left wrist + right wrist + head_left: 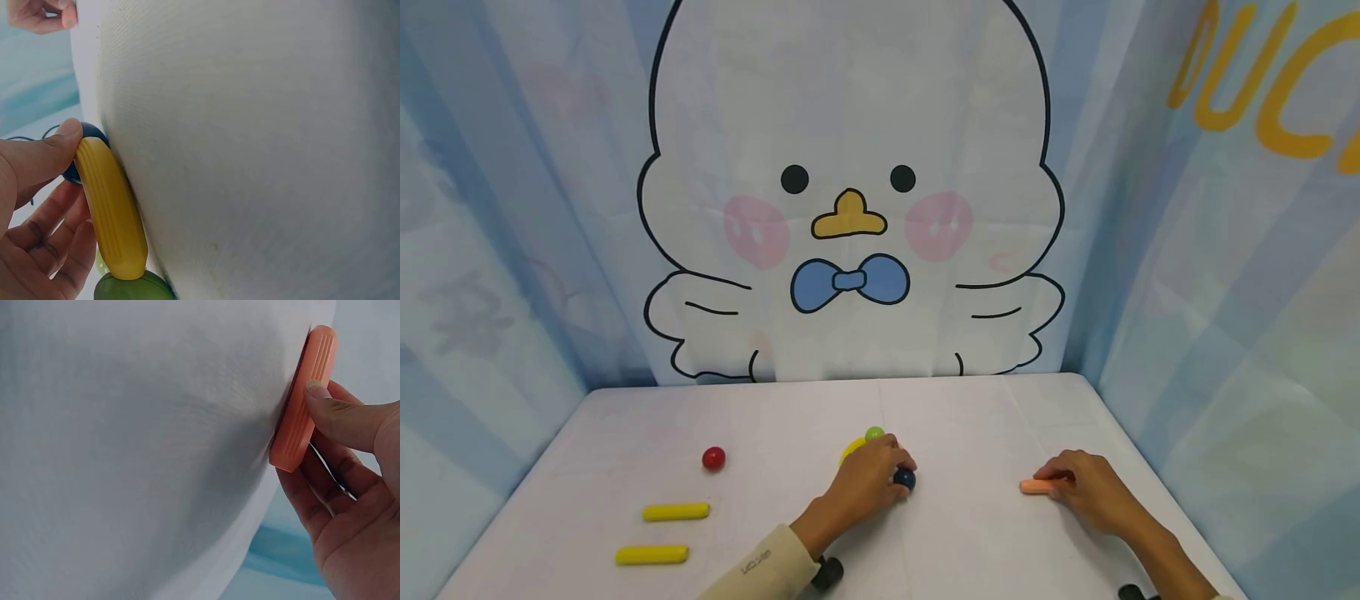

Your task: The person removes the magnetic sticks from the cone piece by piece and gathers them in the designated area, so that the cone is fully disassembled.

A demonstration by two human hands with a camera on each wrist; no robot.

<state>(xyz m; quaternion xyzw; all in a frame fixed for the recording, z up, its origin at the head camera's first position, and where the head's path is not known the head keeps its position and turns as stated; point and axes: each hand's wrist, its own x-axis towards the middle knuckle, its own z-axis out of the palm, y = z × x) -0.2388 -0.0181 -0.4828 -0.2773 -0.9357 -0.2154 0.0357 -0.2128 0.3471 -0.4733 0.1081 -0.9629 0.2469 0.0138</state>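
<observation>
Near the middle of the table, my left hand (867, 477) grips a dark blue ball (905, 479) with thumb and fingers. In the left wrist view, a curved yellow stick (112, 209) has its upper end against that ball and its lower end against a green ball (133, 287). Part of the blue ball is hidden by the thumb and the stick. Over on the right, my right hand (1093, 493) pinches an orange stick (303, 403) between thumb and fingers, low at the table surface. Its grooved side shows in the right wrist view.
A red ball (713, 458) lies on the left of the white table (970, 533). Below it are two straight yellow sticks (675, 512), one nearer the front. Printed curtains (850, 333) enclose the table's back and sides.
</observation>
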